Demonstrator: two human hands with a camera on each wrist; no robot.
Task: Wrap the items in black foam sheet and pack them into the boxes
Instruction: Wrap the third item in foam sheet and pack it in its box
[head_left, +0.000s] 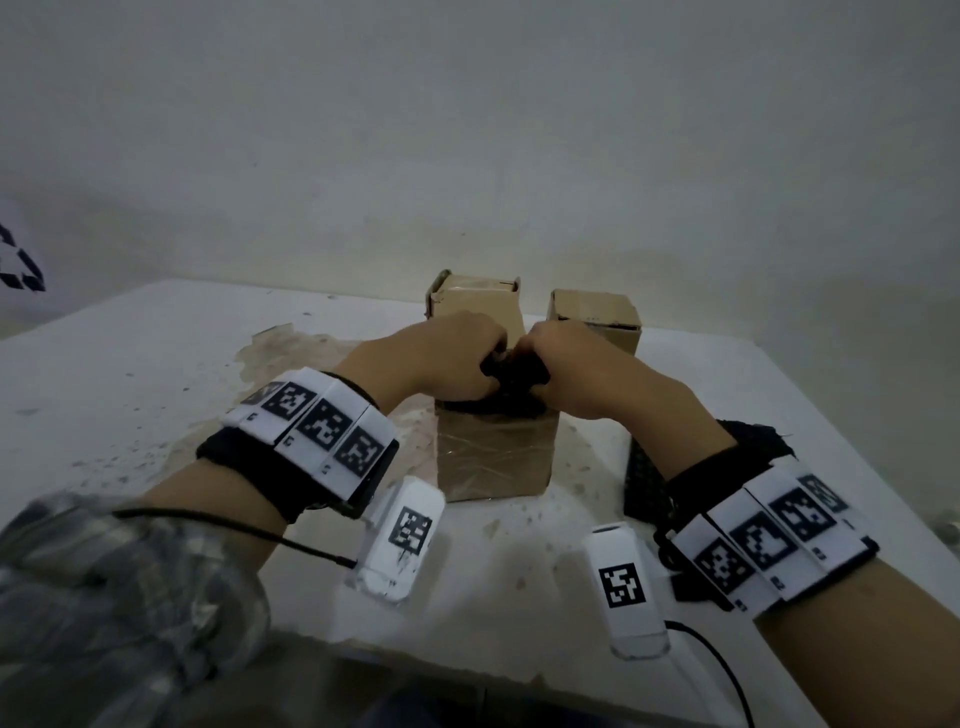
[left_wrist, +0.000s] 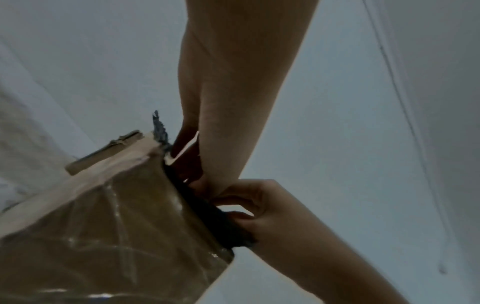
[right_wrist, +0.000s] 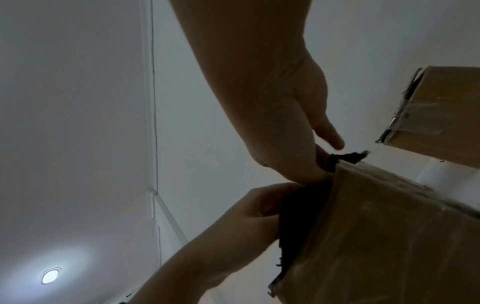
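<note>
Head view shows a person's left hand (head_left: 447, 358) and right hand (head_left: 566, 358) meeting over the mouth of the nearest cardboard box (head_left: 496, 457), which stands upright on a white bench (head_left: 130, 374). Both hands' fingers are curled round a bundle of black foam sheet (head_left: 514, 382) that sits partly inside the box — the item within the wrap is hidden. Packing looks like the step in hand. Two more boxes (head_left: 475, 299) stand just behind. Next, the bundle likely needs pressing straight down, with the foam edges tucked inside the rim.
</note>
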